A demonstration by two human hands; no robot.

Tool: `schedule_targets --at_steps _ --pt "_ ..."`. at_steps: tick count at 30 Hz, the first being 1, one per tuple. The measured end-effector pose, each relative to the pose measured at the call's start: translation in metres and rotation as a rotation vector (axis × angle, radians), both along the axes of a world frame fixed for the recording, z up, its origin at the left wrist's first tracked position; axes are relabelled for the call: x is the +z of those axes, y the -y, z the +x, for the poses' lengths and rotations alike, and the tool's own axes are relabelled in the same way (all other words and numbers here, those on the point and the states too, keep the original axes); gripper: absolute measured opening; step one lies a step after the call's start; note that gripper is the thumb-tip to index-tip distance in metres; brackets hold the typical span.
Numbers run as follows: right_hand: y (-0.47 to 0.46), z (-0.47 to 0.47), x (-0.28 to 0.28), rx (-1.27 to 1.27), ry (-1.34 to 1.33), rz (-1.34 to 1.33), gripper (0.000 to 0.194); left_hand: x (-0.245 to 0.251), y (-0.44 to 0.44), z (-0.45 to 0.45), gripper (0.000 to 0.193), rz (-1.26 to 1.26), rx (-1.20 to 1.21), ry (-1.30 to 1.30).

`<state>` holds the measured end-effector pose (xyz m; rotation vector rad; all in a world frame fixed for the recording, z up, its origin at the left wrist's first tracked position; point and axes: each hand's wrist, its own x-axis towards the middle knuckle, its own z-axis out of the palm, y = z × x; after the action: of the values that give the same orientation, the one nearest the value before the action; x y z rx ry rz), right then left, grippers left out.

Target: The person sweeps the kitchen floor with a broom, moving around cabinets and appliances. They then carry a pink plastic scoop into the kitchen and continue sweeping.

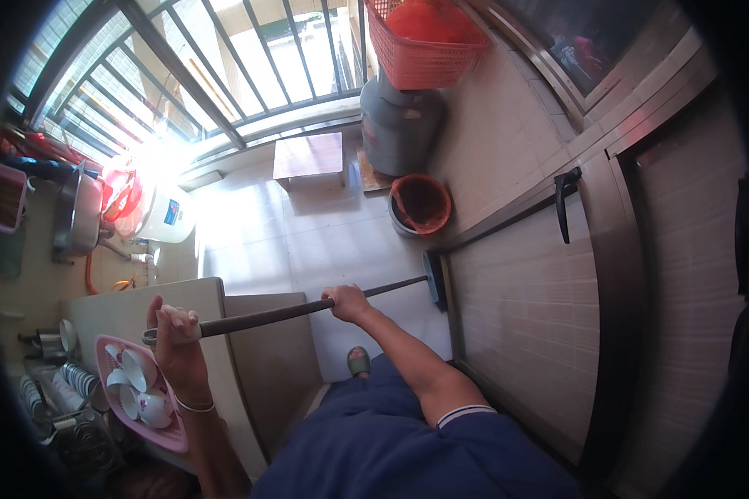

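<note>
A broom with a long dark handle lies across the view, its dark blue-green head down by the door frame at the right. Around the pale grip at the handle's upper end is my left hand, some of its fingers raised. My right hand is closed around the middle of the handle. Beneath and beside my left hand, a pink plastic basket holds several white bowls on the counter. The bristles cannot be made out clearly.
The counter juts in at the left. On the tiled floor stand a small stool, a bin with a red liner and a gas cylinder under a red basket. A door with a black handle borders the right, a white bucket the left.
</note>
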<state>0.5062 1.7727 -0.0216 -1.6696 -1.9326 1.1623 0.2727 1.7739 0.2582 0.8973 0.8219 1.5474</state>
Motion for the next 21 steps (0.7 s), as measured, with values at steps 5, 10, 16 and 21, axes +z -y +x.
schedule_targets --at_steps 5,10,16,21 --pt "-0.034 -0.029 0.020 0.114 -0.080 0.086 0.012 0.034 0.009 0.001 0.025 0.061 0.166 -0.056" --pt "-0.066 -0.063 0.063 0.142 -0.251 0.188 0.015 0.089 0.019 0.017 0.020 0.255 0.044 -0.167" --pt "-0.055 -0.061 0.135 0.189 -0.420 0.347 0.016 0.150 0.045 0.015 0.024 0.444 0.049 -0.123" --pt "0.000 -0.034 0.124 0.290 -0.389 0.200 0.026 0.141 0.050 -0.019 0.034 0.228 0.121 0.005"
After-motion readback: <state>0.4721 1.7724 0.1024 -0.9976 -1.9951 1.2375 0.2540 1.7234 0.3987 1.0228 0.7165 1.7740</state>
